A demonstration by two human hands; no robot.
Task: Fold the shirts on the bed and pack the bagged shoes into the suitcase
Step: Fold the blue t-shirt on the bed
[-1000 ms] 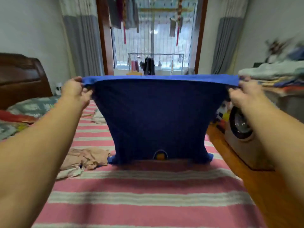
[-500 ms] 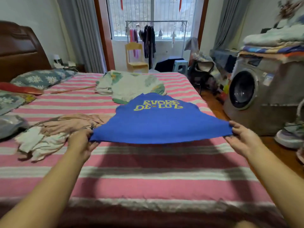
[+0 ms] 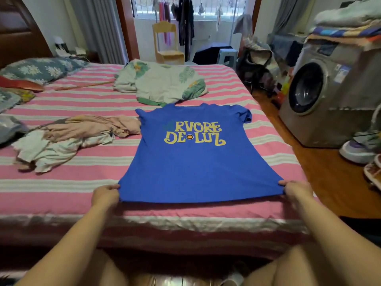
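Observation:
A blue shirt (image 3: 191,162) with yellow lettering lies spread face up on the pink striped bed (image 3: 72,182), collar away from me. My left hand (image 3: 105,195) pinches its near left hem corner. My right hand (image 3: 296,191) pinches the near right hem corner. A white shirt with green leaf print (image 3: 162,83) lies crumpled farther back. A beige and white pile of clothes (image 3: 68,137) lies to the left of the blue shirt. No suitcase or bagged shoes show in this view.
A washing machine (image 3: 321,93) stands to the right of the bed with folded bedding on top. Shoes (image 3: 360,149) sit on the wooden floor beside it. Pillows (image 3: 39,69) lie at the far left. A small wooden chair (image 3: 167,42) stands by the window.
The blue shirt, held up in front of me a second ago, has been lowered and laid flat on the bed. Both hands have come down and back toward the near edge.

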